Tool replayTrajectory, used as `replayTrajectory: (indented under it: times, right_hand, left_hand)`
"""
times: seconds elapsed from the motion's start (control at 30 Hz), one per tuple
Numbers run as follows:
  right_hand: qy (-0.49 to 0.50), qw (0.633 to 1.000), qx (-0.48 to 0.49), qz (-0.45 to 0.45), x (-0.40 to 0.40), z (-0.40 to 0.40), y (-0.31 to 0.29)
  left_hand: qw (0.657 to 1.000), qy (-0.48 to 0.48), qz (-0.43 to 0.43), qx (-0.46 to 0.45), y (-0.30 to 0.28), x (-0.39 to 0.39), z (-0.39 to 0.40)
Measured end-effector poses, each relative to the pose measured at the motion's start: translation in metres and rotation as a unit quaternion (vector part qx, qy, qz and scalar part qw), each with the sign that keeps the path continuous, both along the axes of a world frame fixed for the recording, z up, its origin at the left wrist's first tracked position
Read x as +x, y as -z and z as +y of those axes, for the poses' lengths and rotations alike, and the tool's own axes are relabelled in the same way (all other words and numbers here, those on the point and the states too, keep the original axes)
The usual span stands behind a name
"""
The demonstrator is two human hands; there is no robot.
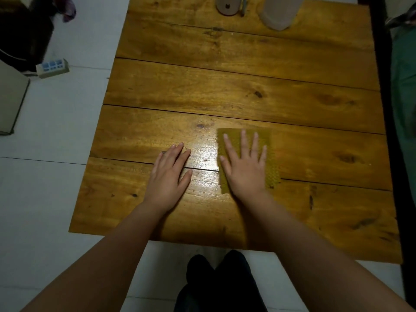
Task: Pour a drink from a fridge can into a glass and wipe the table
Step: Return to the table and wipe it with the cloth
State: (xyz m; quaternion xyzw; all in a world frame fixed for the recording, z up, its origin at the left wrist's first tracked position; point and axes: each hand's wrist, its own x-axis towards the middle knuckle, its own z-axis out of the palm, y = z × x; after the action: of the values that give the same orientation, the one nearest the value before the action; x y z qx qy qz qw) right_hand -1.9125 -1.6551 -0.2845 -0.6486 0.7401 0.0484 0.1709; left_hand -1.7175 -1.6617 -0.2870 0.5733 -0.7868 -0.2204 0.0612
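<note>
Worktop: wooden worktop (pixel 236 86) of broad planks laid side to side, dark seams between them, knots in the grain; a glossy sheen, perhaps wet, on the near planks between the two hands.
Cloth: yellow-green textured cloth (pixel 265 140), rectangular, lying flat on the near right part of the worktop, across a plank seam.
Far edge: pale jug (pixel 279 14) and a round base (pixel 227 6) with a thin rod beside it, both cut off by the top of the view; what they are cannot be told for sure.
Floor: white tiled floor (pixel 45 176) left of and in front of the worktop.
Floor items: white power strip (pixel 53 67) with blue sockets lying on the tiles at left; a beige box (pixel 11 100) at the left edge; dark shapes in the upper left corner, too dim to name.
Right side: dark strip along the worktop's right edge, green fabric (pixel 404 86) beyond it.
Left hand: left hand (pixel 171 174) palm down on bare wood, fingers straight and close together, pointing away and a little to the right; grip slack, holding nothing.
Right hand: right hand (pixel 245 163) palm down on the cloth, fingers straight and spread, covering its middle; grip flat and wide, pressing rather than clutching.
Arms: both forearms bare, reaching in from the bottom corners.
Legs: dark trousers (pixel 220 284) below the near edge.
</note>
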Motion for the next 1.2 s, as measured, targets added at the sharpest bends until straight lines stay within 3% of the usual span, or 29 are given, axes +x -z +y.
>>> replayTrajectory:
  times: [0.13,0.33,0.47,0.8,0.9,1.07,1.2]
  right_hand:
    - [-0.069,0.997,-0.018,0.009,0.006,0.015,0.007]
    - [0.082,0.996,-0.013,0.017,-0.045,0.009,0.002]
    - [0.089,0.996,-0.009,0.015,-0.025,0.003,0.004]
    - [-0.094,0.995,-0.032,0.027,0.002,0.035,0.009]
    - [-0.065,0.997,-0.031,0.041,-0.021,0.043,0.008]
    - [0.076,0.997,-0.013,0.021,-0.027,0.03,0.004]
    - [0.057,0.998,0.001,0.001,0.001,0.018,0.002]
  left_hand:
    - [1.0,-0.002,-0.001,0.002,0.0,0.001,0.0]
    - [0.998,-0.009,0.048,0.027,-0.002,0.004,-0.001]
    - [0.998,-0.011,0.058,0.031,-0.002,0.005,-0.001]
    - [0.999,-0.005,0.044,0.022,0.001,0.018,-0.004]
    - [0.999,-0.005,0.041,0.022,0.001,0.017,-0.004]
    - [0.999,-0.01,0.046,0.018,0.0,0.015,-0.002]
    - [0.999,-0.017,0.036,0.018,0.001,0.011,-0.002]
